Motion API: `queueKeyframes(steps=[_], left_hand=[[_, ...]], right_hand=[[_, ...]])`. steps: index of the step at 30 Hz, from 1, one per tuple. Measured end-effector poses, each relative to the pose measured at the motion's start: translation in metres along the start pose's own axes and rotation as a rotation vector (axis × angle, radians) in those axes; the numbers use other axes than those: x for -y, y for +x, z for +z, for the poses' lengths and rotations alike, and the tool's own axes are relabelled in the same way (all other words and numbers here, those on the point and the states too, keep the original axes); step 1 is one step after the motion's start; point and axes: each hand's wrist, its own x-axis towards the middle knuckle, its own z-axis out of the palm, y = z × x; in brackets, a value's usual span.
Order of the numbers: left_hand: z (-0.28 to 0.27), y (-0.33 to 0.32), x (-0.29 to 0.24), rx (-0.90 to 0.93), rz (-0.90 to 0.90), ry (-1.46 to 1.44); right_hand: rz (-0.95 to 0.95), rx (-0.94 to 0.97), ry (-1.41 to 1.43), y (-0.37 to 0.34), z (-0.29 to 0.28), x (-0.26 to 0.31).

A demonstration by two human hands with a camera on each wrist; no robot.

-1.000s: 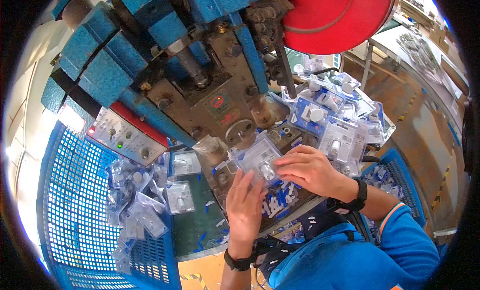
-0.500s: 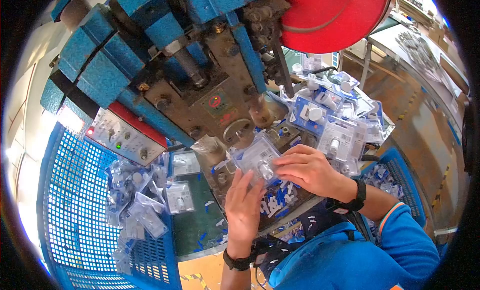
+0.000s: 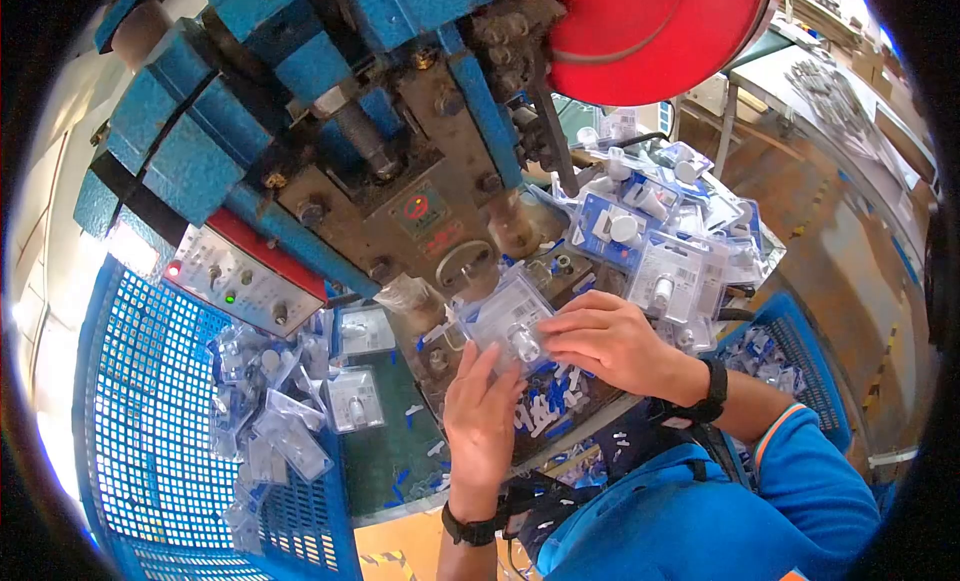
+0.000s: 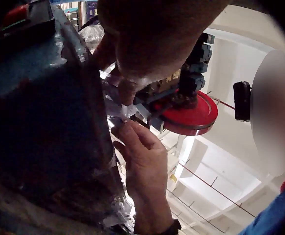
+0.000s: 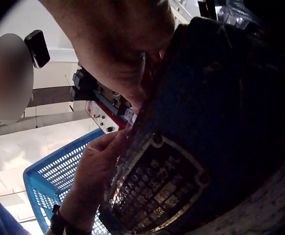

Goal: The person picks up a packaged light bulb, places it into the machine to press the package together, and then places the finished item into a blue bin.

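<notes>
A clear blister pack (image 3: 503, 311) with a small white fitting inside lies tilted under the press, at the middle of the head view. At its near left edge the left hand (image 3: 480, 426) holds it with fingers stretched forward. From the right, the right hand (image 3: 622, 349) grips the pack's edge beside the fitting. The left wrist view shows the right hand (image 4: 145, 164) with thumb and fingertip close together at clear plastic. In the right wrist view the left hand (image 5: 94, 169) reaches the pack, its fingertips partly hidden by the machine.
The blue press (image 3: 205, 131) and red wheel (image 3: 650, 31) stand beyond the hands. Packs lie in a blue basket (image 3: 125, 411) at left and a pile (image 3: 665, 226) at right. Two packs sit on the green surface (image 3: 375, 456). Blue and white scraps (image 3: 548, 406) lie near the hands.
The head view has shifted slightly, so the press appears a little further left. Both hands keep nearly the same hold on the pack.
</notes>
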Motion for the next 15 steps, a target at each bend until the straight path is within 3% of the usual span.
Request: queueKeyframes(steps=[15], left_hand=[[0.0018, -0.0008, -0.0008, -0.007, -0.009, 0.003]], right_hand=[[0.006, -0.003, 0.006, -0.0009, 0.0005, -0.0004]])
